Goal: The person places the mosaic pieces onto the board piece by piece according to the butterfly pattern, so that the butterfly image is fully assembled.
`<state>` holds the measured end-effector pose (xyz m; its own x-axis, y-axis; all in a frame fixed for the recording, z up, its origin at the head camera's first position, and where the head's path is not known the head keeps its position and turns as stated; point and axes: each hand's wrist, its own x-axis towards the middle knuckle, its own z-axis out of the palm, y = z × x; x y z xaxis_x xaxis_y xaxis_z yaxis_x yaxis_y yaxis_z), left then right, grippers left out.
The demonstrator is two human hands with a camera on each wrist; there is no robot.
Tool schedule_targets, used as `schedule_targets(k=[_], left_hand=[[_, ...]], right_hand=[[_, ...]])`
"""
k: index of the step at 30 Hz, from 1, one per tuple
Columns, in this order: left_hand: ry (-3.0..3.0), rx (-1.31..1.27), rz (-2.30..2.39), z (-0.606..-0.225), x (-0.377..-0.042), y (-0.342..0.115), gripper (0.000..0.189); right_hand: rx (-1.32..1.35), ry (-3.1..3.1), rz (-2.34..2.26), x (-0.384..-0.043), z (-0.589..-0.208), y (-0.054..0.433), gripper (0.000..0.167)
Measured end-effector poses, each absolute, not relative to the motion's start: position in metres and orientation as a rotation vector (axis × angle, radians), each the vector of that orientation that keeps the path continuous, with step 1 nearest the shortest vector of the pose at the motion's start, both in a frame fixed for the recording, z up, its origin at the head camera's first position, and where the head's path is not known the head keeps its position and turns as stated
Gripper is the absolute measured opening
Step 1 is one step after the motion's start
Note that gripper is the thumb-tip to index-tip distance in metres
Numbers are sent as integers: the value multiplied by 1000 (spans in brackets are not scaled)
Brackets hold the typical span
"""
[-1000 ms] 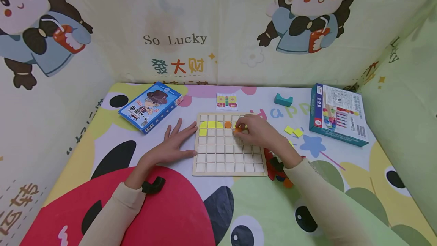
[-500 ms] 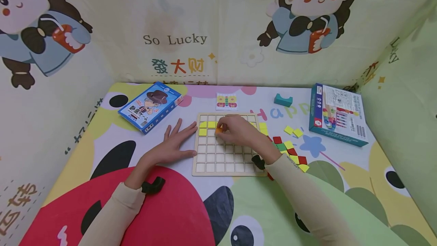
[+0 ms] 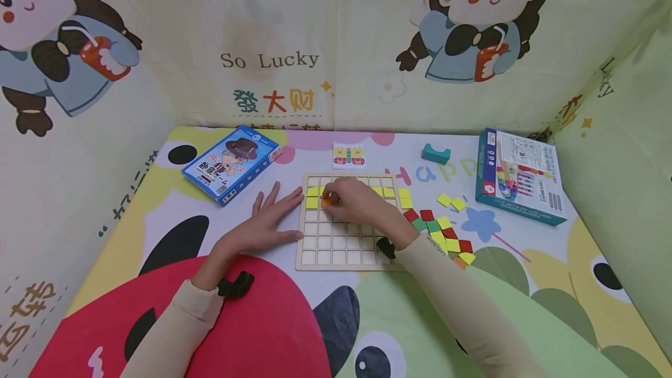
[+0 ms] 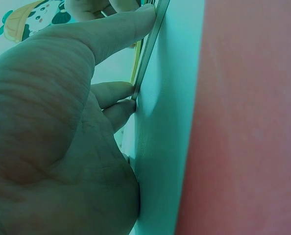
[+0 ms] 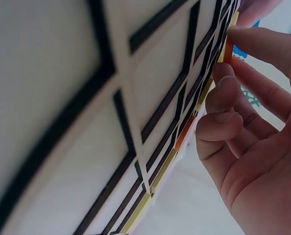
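Observation:
A pale wooden grid board [image 3: 338, 249] lies in the middle of the table, with yellow tiles [image 3: 312, 203] in its upper left cells. My left hand [image 3: 268, 223] is spread flat, its fingertips and thumb touching the board's left edge. Over the upper rows, my right hand [image 3: 357, 203] pinches an orange tile [image 5: 228, 51] between thumb and fingertips. Another orange piece [image 5: 185, 132] sits in the grid in the right wrist view; in the head view the hand hides it. Behind the board lies a butterfly pattern card [image 3: 349, 156].
Loose red, green and yellow tiles [image 3: 446, 235] lie right of the board. Two yellow tiles [image 3: 451, 202] lie farther back. A blue box [image 3: 231, 165] stands at the back left, a teal block [image 3: 436, 154] and a teal-edged box [image 3: 520, 177] at the back right.
My right hand has moved left across the board with the orange tile, uncovering the loose tiles at the right. The left hand has stayed at the board's left edge.

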<state>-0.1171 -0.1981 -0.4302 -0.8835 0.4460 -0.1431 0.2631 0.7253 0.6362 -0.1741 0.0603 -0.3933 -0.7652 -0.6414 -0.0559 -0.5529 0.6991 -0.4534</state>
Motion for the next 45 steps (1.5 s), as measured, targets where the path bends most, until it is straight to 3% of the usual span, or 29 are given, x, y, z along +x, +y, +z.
schedule_targets(k=[18, 45], left_hand=[[2648, 559, 902, -432, -118, -197, 94], [2657, 534, 874, -430, -116, -197, 95]], right_hand=[[-935, 2680, -628, -178, -390, 72, 27], [-495, 2772, -641, -188, -393, 227, 33]])
